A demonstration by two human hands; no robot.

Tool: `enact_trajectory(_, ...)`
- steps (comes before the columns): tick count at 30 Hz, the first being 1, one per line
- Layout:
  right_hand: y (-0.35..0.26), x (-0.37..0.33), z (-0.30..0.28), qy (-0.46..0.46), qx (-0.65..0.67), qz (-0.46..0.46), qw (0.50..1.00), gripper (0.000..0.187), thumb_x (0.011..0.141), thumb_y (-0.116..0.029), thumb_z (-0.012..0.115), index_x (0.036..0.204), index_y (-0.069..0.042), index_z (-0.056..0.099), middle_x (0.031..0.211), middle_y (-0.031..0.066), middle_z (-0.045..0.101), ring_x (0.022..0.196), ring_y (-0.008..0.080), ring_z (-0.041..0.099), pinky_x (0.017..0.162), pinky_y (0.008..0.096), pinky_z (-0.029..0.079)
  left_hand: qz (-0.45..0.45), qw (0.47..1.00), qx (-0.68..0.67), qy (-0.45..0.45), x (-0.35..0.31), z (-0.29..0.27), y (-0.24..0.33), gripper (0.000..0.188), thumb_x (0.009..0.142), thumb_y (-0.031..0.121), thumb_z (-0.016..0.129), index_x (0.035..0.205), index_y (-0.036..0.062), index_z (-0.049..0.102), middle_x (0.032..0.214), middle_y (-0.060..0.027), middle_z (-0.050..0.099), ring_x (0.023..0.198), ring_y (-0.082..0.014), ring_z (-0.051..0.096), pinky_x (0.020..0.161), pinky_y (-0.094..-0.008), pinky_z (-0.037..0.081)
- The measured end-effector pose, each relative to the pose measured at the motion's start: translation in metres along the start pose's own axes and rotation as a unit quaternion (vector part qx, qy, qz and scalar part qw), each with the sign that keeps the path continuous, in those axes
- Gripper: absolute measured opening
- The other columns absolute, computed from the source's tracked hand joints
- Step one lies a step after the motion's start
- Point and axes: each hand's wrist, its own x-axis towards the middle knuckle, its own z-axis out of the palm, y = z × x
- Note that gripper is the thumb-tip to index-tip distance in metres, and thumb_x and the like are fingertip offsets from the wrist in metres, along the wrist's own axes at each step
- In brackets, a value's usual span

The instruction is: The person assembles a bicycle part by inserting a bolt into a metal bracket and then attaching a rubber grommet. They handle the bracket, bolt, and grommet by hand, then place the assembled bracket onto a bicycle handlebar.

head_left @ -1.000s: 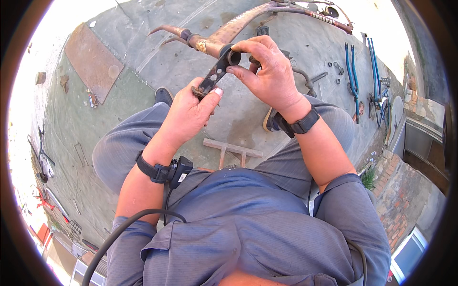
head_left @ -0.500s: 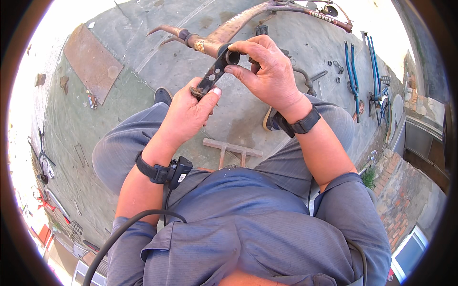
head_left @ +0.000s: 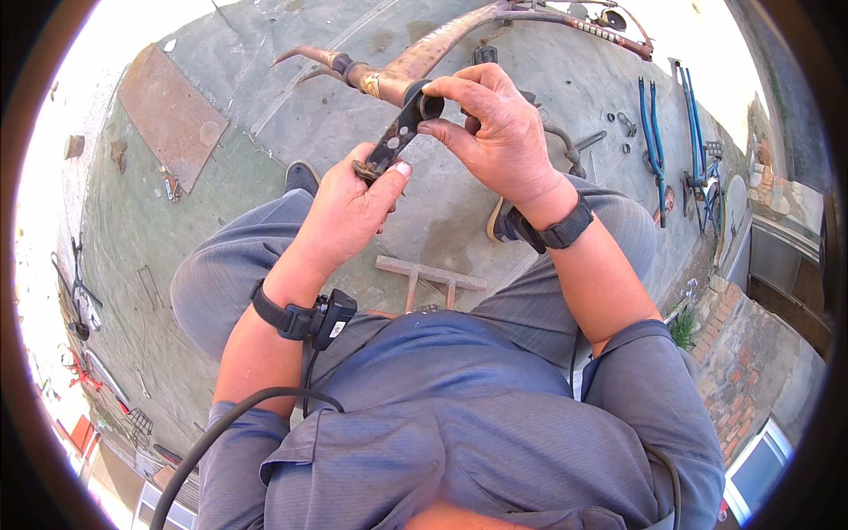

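A dark, flat metal bracket [head_left: 395, 141] with several holes slants between my two hands, over the gap between my knees. Its lower end is gripped by my left hand [head_left: 347, 210], thumb pressed on top. A brownish round piece shows beside those fingers. At the bracket's upper end sits a dark short ring or sleeve [head_left: 430, 106]. My right hand [head_left: 505, 132] pinches that ring's edge between thumb and forefinger, the other fingers curled behind. Just beyond, a worn bicycle frame [head_left: 442, 46] lies on the ground, and the bracket's upper end overlaps it in view.
Blue bicycle forks [head_left: 652, 132] lie at the right, with small rings and a short rod [head_left: 590, 140] nearer. A rusty metal sheet [head_left: 172, 117] lies at the far left. Between my legs is a small wooden stand [head_left: 430, 272]. A black cable [head_left: 208, 439] crosses my left side.
Both hands keep their hold on the bracket and its ring. Only a very slight shift of the ring and right fingers shows.
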Motion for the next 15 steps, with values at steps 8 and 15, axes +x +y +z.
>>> enact_trajectory(8, -0.0011, -0.0009, 0.0018, 0.0, 0.003, 0.004, 1.0, 0.042, 0.073, -0.011, 0.086, 0.112, -0.011, 0.07, 0.102, 0.0018, 0.062, 0.061, 0.0078, 0.051, 0.054, 0.0224, 0.045, -0.008, 1.0, -0.003, 0.001, -0.0005, 0.0008, 0.0029, 0.026, 0.097, 0.028, 0.065, 0.091, 0.0043, 0.055, 0.066, 0.0016, 0.053, 0.053, -0.0057, 0.048, 0.048, -0.0252, 0.04)
enact_trajectory(15, -0.0031, 0.0004, 0.0002, 0.002, 0.009, 0.015, 1.0, 0.04, 0.073, -0.014, 0.085, 0.109, -0.012, 0.07, 0.1, 0.0032, 0.064, 0.065, 0.0146, 0.059, 0.056, 0.0274, 0.05, -0.031, 0.999, 0.01, -0.012, -0.0007, -0.0014, 0.0041, 0.018, 0.099, 0.024, 0.062, 0.099, 0.0059, 0.057, 0.074, 0.0014, 0.055, 0.057, -0.0045, 0.048, 0.048, -0.0217, 0.041)
